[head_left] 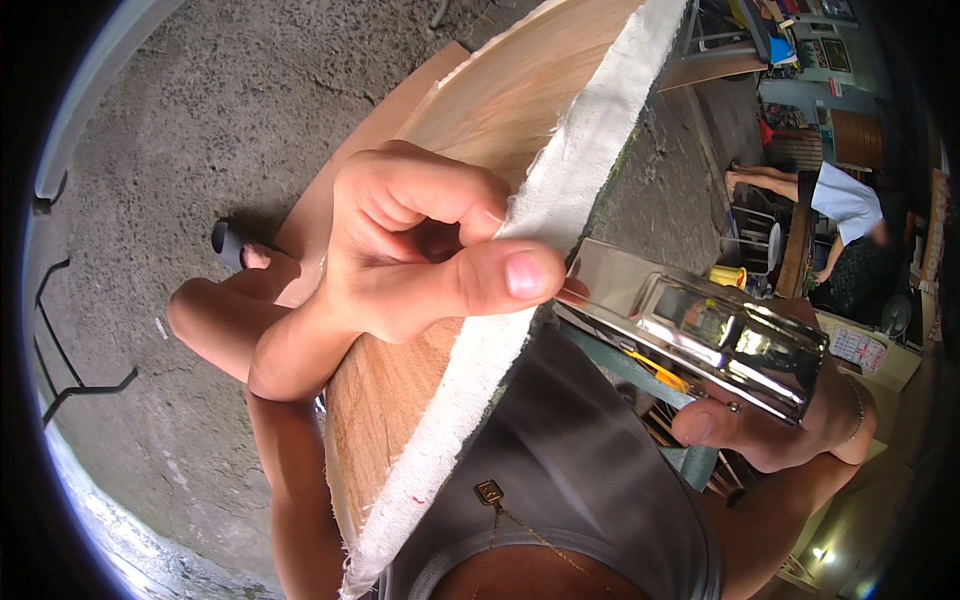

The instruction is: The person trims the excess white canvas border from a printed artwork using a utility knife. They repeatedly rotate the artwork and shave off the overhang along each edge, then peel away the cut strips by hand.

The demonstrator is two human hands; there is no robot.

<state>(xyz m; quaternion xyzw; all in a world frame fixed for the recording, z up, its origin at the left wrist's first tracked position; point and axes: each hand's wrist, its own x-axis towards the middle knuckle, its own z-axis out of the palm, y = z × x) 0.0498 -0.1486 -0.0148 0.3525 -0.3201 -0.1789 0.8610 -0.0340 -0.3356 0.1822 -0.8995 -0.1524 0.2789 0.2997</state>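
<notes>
A thin curved wooden panel (pixel 392 400) stands slantwise in front of me, its edge covered by a frayed strip of white cloth (pixel 580 170). The thumb and bent index finger of my left hand (pixel 400 245) pinch this cloth-covered edge about midway along. On the other side of the edge, my right hand (pixel 790 425) grips a shiny chrome staple gun (pixel 715 330). Its narrow end points at the edge, close to my left thumb tip. Most of my right fingers are hidden behind the tool.
Rough concrete floor (pixel 200 120) lies at left, with a bent black metal rod (pixel 95 385). An orange-yellow handled tool (pixel 655 370) lies beyond the staple gun. Far right are a person in a light shirt (pixel 845 203), a yellow can (pixel 728 275) and a white chair (pixel 762 243).
</notes>
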